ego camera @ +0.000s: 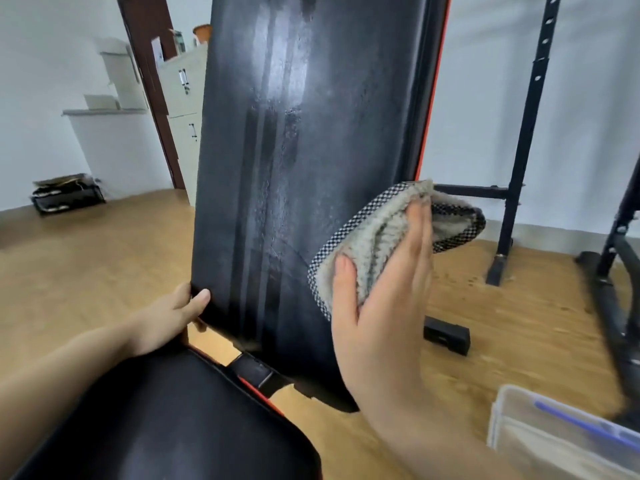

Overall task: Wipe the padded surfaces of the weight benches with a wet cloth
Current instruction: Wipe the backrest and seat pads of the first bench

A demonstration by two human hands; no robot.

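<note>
The upright back pad (pixel 294 150) is smooth black leather-like padding, glossy with wet streaks, the seat pad (pixel 173 420) likewise, the cloth (pixel 374 233) fluffy grey pile edged in checked mesh, the floor (pixel 86 271) matt wood-grain, the rack (pixel 530 116) matt black metal.

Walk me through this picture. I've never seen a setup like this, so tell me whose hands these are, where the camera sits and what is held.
There is no machine here: a person wears one wide-angle camera on the head, looking forward and down, so you see their own two arms. In front stands the raised black backrest pad of a weight bench, marked with what look like damp streaks; the black seat pad lies below it. The left hand grips the backrest's lower left edge. The right hand presses a grey cloth with a checked border against the pad's right side, fingers straight. On the wooden floor to the right stand a black metal rack and a clear plastic box.
</note>
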